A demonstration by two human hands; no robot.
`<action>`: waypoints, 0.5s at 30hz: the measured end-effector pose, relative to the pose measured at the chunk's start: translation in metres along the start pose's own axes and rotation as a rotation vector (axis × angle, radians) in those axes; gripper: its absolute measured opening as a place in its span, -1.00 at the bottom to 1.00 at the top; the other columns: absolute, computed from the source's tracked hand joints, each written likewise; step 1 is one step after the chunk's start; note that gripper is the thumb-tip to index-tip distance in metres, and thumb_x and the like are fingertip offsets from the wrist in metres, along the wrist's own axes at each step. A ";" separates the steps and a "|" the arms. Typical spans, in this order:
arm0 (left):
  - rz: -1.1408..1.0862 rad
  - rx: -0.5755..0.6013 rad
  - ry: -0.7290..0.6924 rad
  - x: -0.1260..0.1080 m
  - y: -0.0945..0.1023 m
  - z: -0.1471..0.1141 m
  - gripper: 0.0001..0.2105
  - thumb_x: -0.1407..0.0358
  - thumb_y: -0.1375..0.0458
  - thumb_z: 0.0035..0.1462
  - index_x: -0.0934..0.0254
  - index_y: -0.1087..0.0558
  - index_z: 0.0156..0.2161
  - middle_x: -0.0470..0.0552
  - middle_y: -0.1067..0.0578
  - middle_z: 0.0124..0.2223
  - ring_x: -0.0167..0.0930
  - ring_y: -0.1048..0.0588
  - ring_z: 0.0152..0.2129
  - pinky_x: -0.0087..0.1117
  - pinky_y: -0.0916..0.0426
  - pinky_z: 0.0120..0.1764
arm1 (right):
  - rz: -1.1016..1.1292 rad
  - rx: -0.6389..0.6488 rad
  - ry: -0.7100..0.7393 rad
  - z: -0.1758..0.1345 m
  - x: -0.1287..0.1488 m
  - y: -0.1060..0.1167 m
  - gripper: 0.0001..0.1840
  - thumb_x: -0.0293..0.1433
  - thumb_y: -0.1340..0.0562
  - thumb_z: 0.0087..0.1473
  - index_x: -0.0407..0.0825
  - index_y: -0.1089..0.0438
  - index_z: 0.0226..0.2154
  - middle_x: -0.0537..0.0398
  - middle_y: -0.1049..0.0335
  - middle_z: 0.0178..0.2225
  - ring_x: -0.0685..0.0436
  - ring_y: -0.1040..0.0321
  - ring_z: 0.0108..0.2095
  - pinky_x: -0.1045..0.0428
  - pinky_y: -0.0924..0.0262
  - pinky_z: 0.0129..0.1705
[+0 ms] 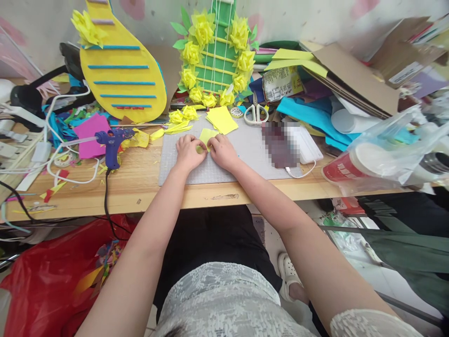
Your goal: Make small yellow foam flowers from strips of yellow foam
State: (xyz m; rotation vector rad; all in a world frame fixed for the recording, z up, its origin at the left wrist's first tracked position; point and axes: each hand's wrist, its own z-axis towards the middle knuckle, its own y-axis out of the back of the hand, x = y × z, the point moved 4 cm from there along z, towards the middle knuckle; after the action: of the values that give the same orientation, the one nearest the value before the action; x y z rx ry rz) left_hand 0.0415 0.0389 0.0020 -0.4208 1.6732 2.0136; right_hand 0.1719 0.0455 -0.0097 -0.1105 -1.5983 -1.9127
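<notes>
Both the left hand (191, 152) and the right hand (222, 150) pinch, with narrow grip, a small light-yellow paper piece (208, 135) over the left half of the grey gridded mat (254, 164), where this thin-looking paper could tear if one side is pulled harder.

On grey mat (252, 157): yellow sheet (207, 135) part-hidden; dark item (280, 145) pixelated, maybe phone. Behind mat: green cutout (211, 72) top-cropped.

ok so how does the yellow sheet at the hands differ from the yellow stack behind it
The yellow sheet is held, partly covered, by the left hand and right hand; the yellow stack lies untouched beyond them. The sheet looks paler than the stack. Both are over the gray mat.
</notes>
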 end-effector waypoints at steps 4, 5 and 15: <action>0.003 0.029 0.023 0.000 0.001 0.000 -0.95 0.31 -0.26 -0.06 0.15 -0.53 -0.40 0.04 -0.37 -0.10 -0.16 -0.28 0.02 -0.08 -0.10 0.16 | 0.035 -0.027 -0.072 0.001 -0.012 0.002 -0.69 -0.61 0.00 0.05 -0.04 -0.37 -0.27 -0.07 -0.30 -0.21 -0.20 -0.18 -0.13 -0.09 -0.14 -0.04; 0.003 0.029 0.027 0.000 0.001 0.000 -0.95 0.31 -0.26 -0.06 0.15 -0.53 -0.40 0.04 -0.37 -0.10 -0.15 -0.28 0.02 -0.08 -0.09 0.17 | 0.035 -0.027 -0.093 0.001 -0.013 0.003 -0.69 -0.62 0.00 0.05 -0.04 -0.37 -0.27 -0.08 -0.30 -0.21 -0.21 -0.18 -0.12 -0.09 -0.14 -0.03; -0.007 0.071 0.027 0.005 0.002 0.002 -0.87 0.37 -0.24 -0.08 0.13 -0.55 -0.36 0.02 -0.37 -0.07 -0.16 -0.30 0.05 -0.07 -0.09 0.20 | 0.014 0.004 -0.033 -0.001 0.002 0.004 -0.81 -0.47 -0.11 0.09 -0.07 -0.37 -0.21 -0.12 -0.31 -0.16 -0.24 -0.19 -0.06 -0.12 -0.11 0.04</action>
State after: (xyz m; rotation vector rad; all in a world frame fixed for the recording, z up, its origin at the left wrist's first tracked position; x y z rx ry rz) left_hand 0.0366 0.0413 0.0016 -0.4301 1.7518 1.9454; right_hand 0.1727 0.0436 -0.0059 -0.1520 -1.6193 -1.9059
